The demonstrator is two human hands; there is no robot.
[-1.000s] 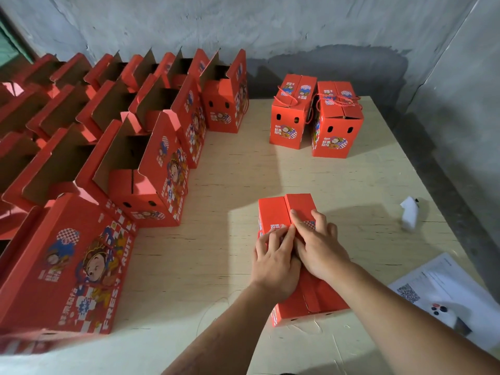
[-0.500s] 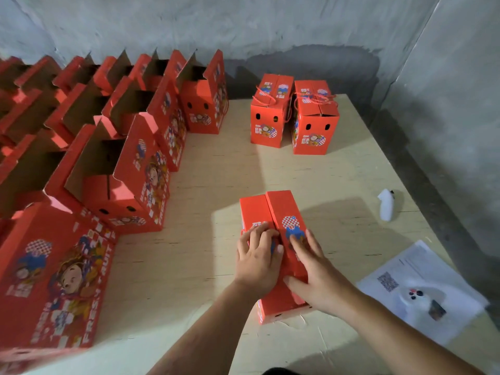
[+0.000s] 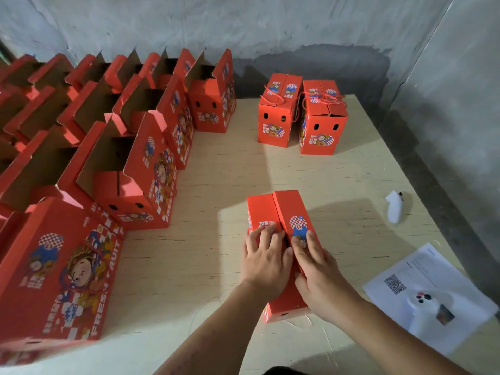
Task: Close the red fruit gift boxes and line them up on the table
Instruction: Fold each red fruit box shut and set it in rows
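A red fruit gift box stands on the plywood table in front of me, its two top flaps folded down and meeting along the middle. My left hand presses flat on the left flap, fingers straight. My right hand lies on the right flap with fingers extended and the thumb down at the seam. Two closed boxes with red cord handles, one beside the other, stand side by side at the far end.
Several open red boxes with raised flaps fill the table's left side in rows. One box stands at the near left. A white controller lies at right, another on a printed sheet. Grey walls close the back and right.
My hands slid toward me along the box's top flaps, then shifted slightly. The view moved a little; the box stays in place.
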